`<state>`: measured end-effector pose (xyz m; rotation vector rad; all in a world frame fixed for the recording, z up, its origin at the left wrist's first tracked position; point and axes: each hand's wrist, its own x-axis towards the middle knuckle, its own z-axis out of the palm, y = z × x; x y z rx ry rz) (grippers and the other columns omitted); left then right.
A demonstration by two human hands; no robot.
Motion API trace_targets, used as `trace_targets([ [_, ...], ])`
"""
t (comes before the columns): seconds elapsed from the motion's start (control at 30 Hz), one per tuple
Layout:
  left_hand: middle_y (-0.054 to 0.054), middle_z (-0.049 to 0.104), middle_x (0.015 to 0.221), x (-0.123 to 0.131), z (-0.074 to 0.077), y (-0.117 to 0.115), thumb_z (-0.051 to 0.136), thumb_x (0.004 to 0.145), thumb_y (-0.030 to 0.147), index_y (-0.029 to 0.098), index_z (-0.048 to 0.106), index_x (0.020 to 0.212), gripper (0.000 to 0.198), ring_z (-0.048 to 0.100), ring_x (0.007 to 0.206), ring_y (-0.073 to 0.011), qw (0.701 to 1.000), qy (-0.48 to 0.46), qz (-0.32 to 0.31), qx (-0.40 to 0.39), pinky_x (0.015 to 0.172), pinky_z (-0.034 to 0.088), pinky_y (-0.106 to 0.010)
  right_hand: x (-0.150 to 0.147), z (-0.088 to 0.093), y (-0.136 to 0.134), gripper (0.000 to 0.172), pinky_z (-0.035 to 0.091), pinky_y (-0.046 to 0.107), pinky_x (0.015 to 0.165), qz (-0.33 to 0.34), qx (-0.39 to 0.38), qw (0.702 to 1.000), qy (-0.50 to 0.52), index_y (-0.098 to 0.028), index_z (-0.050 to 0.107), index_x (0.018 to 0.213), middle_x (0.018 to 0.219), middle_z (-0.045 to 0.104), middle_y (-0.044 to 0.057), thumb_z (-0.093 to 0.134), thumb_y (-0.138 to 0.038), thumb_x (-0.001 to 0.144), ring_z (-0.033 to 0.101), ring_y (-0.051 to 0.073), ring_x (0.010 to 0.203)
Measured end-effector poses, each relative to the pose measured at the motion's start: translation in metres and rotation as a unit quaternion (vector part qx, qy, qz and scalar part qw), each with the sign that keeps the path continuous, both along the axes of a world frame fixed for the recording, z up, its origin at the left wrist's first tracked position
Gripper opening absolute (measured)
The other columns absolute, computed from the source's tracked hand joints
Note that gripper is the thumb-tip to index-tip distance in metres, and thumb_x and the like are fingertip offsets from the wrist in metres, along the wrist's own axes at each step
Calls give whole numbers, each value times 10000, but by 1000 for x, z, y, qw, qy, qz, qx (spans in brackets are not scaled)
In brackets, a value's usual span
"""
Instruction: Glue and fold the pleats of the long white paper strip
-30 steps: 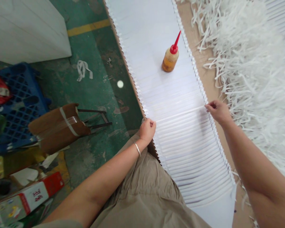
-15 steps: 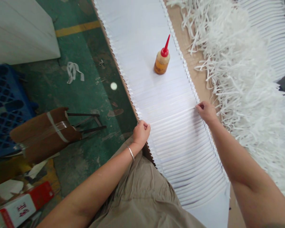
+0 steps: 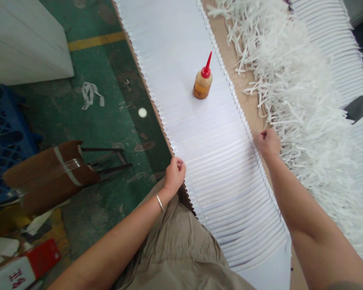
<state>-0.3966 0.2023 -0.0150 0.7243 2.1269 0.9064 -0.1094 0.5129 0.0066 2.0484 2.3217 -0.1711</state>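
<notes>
A long row of overlapping white paper sheets (image 3: 218, 161) runs up the cardboard-covered table. My left hand (image 3: 174, 173) is closed in a pinch at the row's left edge, a bracelet on its wrist. At the right edge my right hand (image 3: 268, 143) is also closed, pinching the end of a thin white strip that lies across the sheets. A small glue bottle (image 3: 202, 82) with amber contents and a red pointed nozzle stands upright on the sheets, beyond both hands.
A big heap of loose white paper strips (image 3: 305, 112) lies right of the row, with more stacked sheets (image 3: 329, 44) behind it. Left, on the green floor, are a brown taped stool (image 3: 48, 173), a blue crate (image 3: 3, 137), a white board (image 3: 24, 40) and a red-white box (image 3: 21, 270).
The view has shifted, so everything sits further left in the picture. Both hands stay pinched at the row's edges, a little nearer to me along the row.
</notes>
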Motion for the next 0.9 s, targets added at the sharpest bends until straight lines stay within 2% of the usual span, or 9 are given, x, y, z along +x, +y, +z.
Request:
trace_targets([
  [0.07,-3,638,791,-1,0,-11,549,852,186,220,528,927,85,650,725,-171,1000,-23,11,15,692,490,-277,14,1,6,329,456,377,784,1,8,1000,-21,-159,683,1162,1053,694,158,498,-279,917,621,269,885],
  [0.17,7,627,770,0,5,-27,546,859,218,214,534,954,95,618,624,-147,998,-58,20,18,614,472,-258,32,0,10,398,454,382,769,53,-26,996,-68,-196,666,1265,1229,639,182,478,-220,915,623,277,928],
  [0.27,19,614,754,2,11,-36,549,864,241,210,540,962,103,580,554,-123,995,-92,24,27,567,451,-242,45,-2,6,351,452,392,766,76,-33,991,-110,-159,708,1190,1201,640,199,481,-262,943,623,287,930],
  [0.37,24,605,755,7,17,-36,549,855,240,207,546,969,119,569,547,-113,992,-119,20,38,549,437,-229,58,5,-7,338,453,389,771,80,-16,990,-117,-137,741,1065,1150,659,192,463,-302,964,623,287,927],
  [0.5,25,583,723,18,23,-28,546,846,225,200,568,960,119,558,552,-117,986,-156,-13,49,536,421,-225,68,20,-23,352,458,370,798,98,1,992,-83,-166,726,1131,1181,667,170,449,-320,976,627,274,951],
  [0.57,26,580,716,25,27,-26,546,849,223,199,574,962,119,547,544,-115,982,-179,-23,54,525,410,-223,62,22,-23,350,462,387,856,47,-11,998,-34,-181,718,1169,1207,673,169,481,-333,961,629,285,996],
  [0.7,31,574,706,33,34,-31,557,859,242,201,583,982,132,538,545,-113,976,-206,-30,62,527,407,-222,35,15,-1,383,448,479,948,-122,-24,990,69,-133,719,1162,1106,709,211,583,-358,884,625,362,1075],
  [0.8,29,576,707,32,36,-38,548,869,256,199,585,991,139,538,550,-115,978,-200,-30,55,534,411,-225,19,10,14,295,452,488,941,-165,-22,978,122,-129,738,1005,1027,715,211,621,-328,820,621,375,1088],
  [0.9,31,578,703,30,36,-41,546,869,266,199,584,993,146,542,547,-116,977,-205,-24,49,532,412,-227,12,13,4,160,485,401,827,-200,-39,955,218,-179,677,778,817,684,119,659,-337,768,631,306,953],
])
